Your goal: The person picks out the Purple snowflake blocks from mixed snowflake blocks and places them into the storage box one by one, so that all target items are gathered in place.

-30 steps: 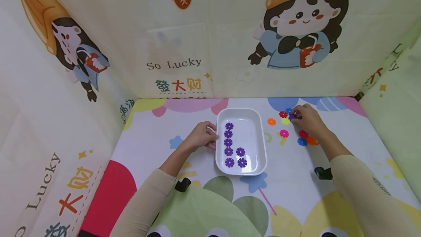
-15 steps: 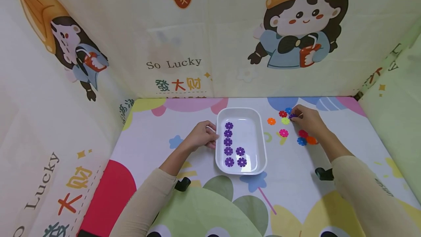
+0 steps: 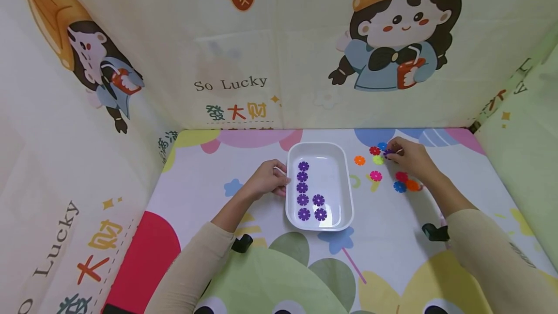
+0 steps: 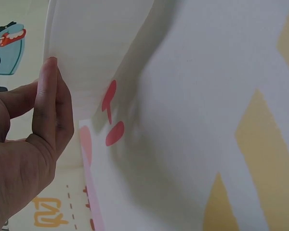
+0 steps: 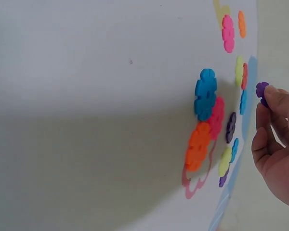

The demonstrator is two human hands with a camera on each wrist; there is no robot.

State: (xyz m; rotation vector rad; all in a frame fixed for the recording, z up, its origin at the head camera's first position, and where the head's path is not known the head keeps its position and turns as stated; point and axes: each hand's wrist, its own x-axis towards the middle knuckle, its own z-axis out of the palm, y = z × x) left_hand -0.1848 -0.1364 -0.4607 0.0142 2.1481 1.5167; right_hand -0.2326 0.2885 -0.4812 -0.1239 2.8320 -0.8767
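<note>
While the worktop is occupied by a white tray, the tray's left rim is gripped by the left hand, fingers bent. Near loose coloured discs, one purple flower disc is pinched between thumb and fingertips of the right hand; it is best held by its edge, neighbours left undisturbed.

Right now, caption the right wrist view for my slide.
Right fingers pinch a purple flower piece near scattered colourful pieces.
</note>
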